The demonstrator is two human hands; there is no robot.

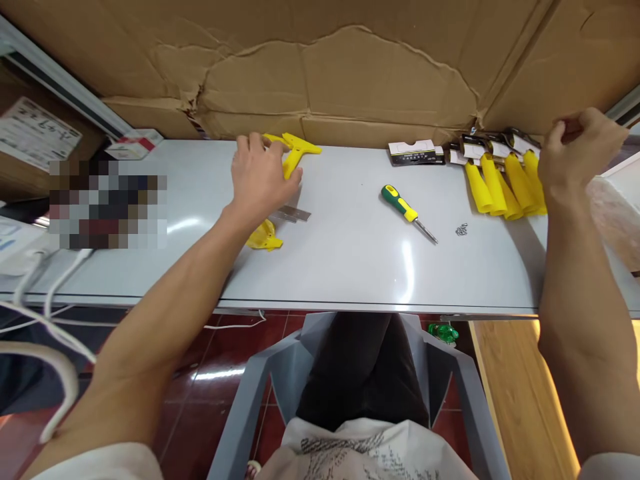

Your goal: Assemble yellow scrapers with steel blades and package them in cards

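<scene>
My left hand (263,172) reaches over the left part of the table, thumb apart from its bent fingers. Yellow plastic scraper parts (299,152) lie right at its fingertips; whether it touches them I cannot tell. Below the palm are flat metal blades (295,214) and another yellow plastic piece (266,236), partly covered by the wrist. On the right, my right hand (573,150) is raised with curled fingers, beside a row of yellow-handled scrapers (500,187). Anything between those fingers is hidden. A green and yellow screwdriver (400,203) lies between the hands, near small screws (461,230).
Black and white card packets (415,152) lie at the back of the white table (340,267). A cardboard wall (320,80) stands behind it. White cables (65,287) and a small box (135,145) are at the left. A grey chair (240,427) is below.
</scene>
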